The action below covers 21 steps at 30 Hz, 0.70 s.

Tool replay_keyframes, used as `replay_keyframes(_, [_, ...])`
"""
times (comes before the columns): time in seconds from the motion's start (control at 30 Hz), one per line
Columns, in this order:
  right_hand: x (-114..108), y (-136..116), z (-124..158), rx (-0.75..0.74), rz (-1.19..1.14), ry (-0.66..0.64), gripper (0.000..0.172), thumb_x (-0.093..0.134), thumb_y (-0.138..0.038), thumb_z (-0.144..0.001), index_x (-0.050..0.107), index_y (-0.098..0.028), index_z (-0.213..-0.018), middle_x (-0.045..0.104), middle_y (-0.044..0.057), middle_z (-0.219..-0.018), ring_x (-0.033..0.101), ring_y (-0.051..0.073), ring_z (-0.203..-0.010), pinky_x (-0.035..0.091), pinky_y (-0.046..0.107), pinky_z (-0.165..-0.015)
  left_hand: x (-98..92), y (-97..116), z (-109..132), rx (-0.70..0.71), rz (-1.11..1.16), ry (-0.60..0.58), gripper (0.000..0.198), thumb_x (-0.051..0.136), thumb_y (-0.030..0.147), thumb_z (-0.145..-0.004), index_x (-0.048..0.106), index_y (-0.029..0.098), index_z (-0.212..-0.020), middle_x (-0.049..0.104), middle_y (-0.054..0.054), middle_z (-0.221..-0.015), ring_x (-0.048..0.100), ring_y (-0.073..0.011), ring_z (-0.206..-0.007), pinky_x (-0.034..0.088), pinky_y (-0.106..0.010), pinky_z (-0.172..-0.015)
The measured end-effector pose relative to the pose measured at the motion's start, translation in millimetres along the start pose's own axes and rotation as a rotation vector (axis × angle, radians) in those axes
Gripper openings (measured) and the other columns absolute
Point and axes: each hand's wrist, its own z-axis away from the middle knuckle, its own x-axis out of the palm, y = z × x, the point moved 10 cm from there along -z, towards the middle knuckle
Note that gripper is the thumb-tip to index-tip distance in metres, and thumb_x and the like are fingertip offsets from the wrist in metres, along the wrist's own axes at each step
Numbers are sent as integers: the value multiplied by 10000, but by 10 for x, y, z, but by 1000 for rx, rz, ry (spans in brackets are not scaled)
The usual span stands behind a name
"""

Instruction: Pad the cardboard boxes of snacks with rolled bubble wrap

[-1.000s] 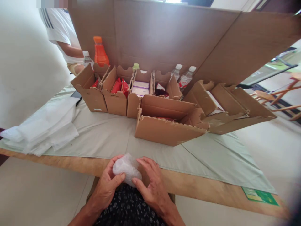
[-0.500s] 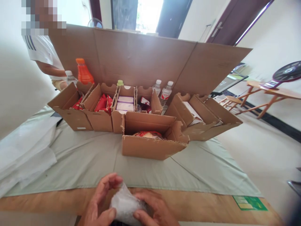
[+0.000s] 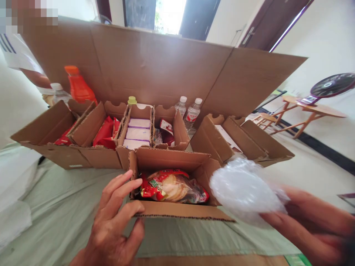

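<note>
My left hand [image 3: 118, 218] is at the front left corner of a small open cardboard box [image 3: 188, 210]. Its thumb and index finger straddle the corner, and the other fingers reach over the left edge. Inside the box lies a red and clear food packet [image 3: 174, 186] with pale round pieces showing. My right hand [image 3: 305, 218], partly blurred, grips a bunched-up clear plastic bag [image 3: 241, 186] by its right end. The bag hangs over the box's right end; what it contains, if anything, I cannot make out.
Behind stand cardboard boxes holding red packets [image 3: 107, 133], white tissue packs [image 3: 137, 133] and a dark red packet [image 3: 168, 133]. An orange bottle [image 3: 80, 87] and clear bottles [image 3: 192, 112] stand before a tall cardboard panel [image 3: 166, 66]. More boxes [image 3: 249, 140] are at right. A person's arm [image 3: 36, 77] shows far left.
The plastic bag, between both hands near the table's front edge before, has moved forward and right in my right hand. My left hand has let go of it and reached the box.
</note>
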Motion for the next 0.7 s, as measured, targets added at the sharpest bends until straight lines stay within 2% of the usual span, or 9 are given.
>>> replay_keyframes(0.07, [102,-269,-264,-172,71,-33,377,639,-660,-923,764,-369,-1128,789,25,-938,741,227,-743,632,332,-707,28,-20,84,-3,-19,-49,283,603,54,-792,636,253,-990,517,-100,-1521,445,-367,-1452,477,-582,-1120])
replay_keyframes(0.13, [293,-566,-482,-325,32,-119,287,639,-576,-963,761,-349,-1090,785,7,-904,714,175,-663,606,287,-655,46,-45,140,-12,-26,-85,306,597,54,-784,644,257,-1008,429,-92,-1604,413,-385,-1469,492,-608,-1100])
replay_keyframes(0.23, [658,-939,-658,-451,-37,-291,226,595,-452,-1016,741,-314,-1119,782,10,-969,709,163,-706,582,289,-674,50,-70,163,-26,-10,-79,305,581,39,-771,651,251,-979,396,-82,-1634,408,-394,-1474,502,-621,-1092])
replay_keyframes(0.3, [905,-1182,-680,-550,12,-351,220,557,-377,-1034,736,-280,-1118,769,39,-1010,708,202,-813,566,342,-751,63,-78,161,-37,0,-72,303,582,33,-751,654,250,-950,394,-75,-1639,412,-400,-1472,505,-627,-1094])
replay_keyframes(0.37, [1207,-1420,-649,-682,140,-397,191,546,-273,-1026,733,-235,-1011,751,67,-959,675,234,-847,529,383,-777,75,-84,161,-49,8,-66,309,585,34,-730,657,253,-936,396,-63,-1642,416,-401,-1471,508,-630,-1096])
replay_keyframes(0.53, [2075,-1825,-511,-996,465,-616,129,650,-115,-918,711,-169,-819,719,99,-790,644,265,-821,446,374,-681,88,-81,168,-59,24,-50,308,576,38,-714,659,248,-924,372,-36,-1661,410,-398,-1478,524,-613,-1094])
replay_keyframes(0.6, [2253,-1905,-495,-1029,529,-719,149,679,-112,-904,718,-174,-775,725,96,-755,658,257,-787,417,359,-639,92,-86,168,-64,35,-41,311,570,38,-713,661,245,-926,377,-42,-1658,413,-406,-1473,525,-620,-1086])
replay_keyframes(0.7, [2295,-1981,-478,-1023,589,-816,75,801,-168,-822,736,-183,-788,737,81,-765,671,254,-749,396,353,-604,94,-84,162,-54,57,-29,315,564,32,-720,661,237,-939,386,-51,-1651,414,-403,-1469,525,-607,-1087])
